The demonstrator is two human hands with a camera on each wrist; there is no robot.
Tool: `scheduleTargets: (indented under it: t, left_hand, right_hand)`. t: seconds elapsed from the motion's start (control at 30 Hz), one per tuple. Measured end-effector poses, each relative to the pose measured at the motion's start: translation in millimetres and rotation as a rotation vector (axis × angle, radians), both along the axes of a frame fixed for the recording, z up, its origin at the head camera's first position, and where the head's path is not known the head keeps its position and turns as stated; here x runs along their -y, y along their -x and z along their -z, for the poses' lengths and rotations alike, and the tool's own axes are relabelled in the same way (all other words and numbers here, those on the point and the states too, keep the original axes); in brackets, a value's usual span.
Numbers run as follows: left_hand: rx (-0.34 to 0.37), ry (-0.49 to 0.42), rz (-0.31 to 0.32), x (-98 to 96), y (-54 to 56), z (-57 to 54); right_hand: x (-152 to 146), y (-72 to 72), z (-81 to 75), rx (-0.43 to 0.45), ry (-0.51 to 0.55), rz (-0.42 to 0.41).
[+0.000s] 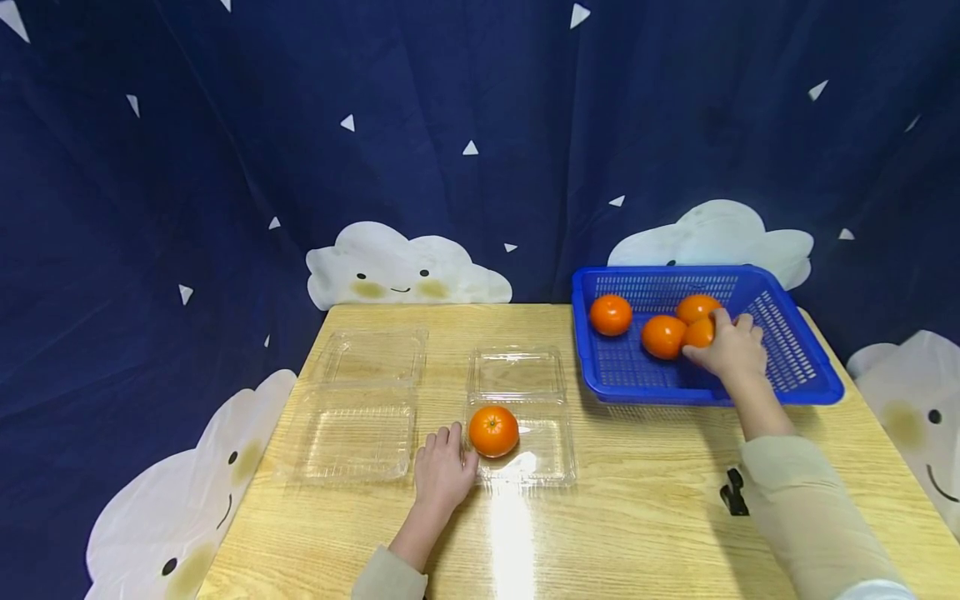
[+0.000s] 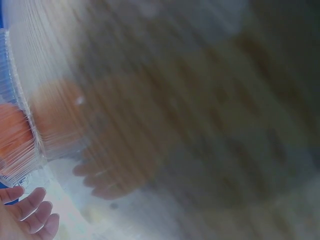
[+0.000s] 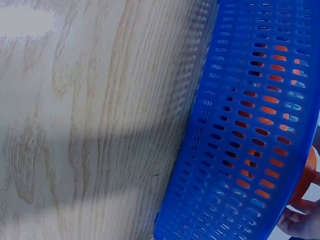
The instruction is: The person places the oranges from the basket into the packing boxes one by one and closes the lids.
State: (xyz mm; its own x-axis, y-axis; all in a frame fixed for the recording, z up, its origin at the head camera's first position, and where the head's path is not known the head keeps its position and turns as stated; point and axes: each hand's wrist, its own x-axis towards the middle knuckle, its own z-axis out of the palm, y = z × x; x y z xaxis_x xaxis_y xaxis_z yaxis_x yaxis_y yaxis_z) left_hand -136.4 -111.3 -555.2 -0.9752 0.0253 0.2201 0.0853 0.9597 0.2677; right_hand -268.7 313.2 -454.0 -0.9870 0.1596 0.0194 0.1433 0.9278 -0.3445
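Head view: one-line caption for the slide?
Right hand grips an orange in the basket; left hand is beside an open clear box holding another orange.

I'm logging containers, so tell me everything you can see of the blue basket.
The basket is bright blue, open-topped and roughly rectangular, apparently plastic, with sloping walls full of small slots and a solid rim. It stands upright on the far right part of the table. Four oranges are inside it, one gripped by the right hand; whether that hand touches the basket is unclear.
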Motion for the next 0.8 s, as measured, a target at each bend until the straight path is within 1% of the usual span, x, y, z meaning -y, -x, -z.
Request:
scheduleTargets:
  t: [0.33, 0.6, 0.8]
  left_hand:
    - [-0.004, 0.006, -0.001, -0.1, -0.2, -1.2]
    - [-0.017, 0.003, -0.001, 0.0, -0.8, -1.4]
    - [-0.018, 0.000, -0.001, 0.1, -0.7, -0.9]
  right_hand:
    - [8, -0.2, -5.2, -0.034, 0.010, 0.001]
    - [21, -1.9, -13.0, -0.138, 0.013, -0.028]
    - [34, -2.9, -22.3, -0.188, 0.022, -0.052]
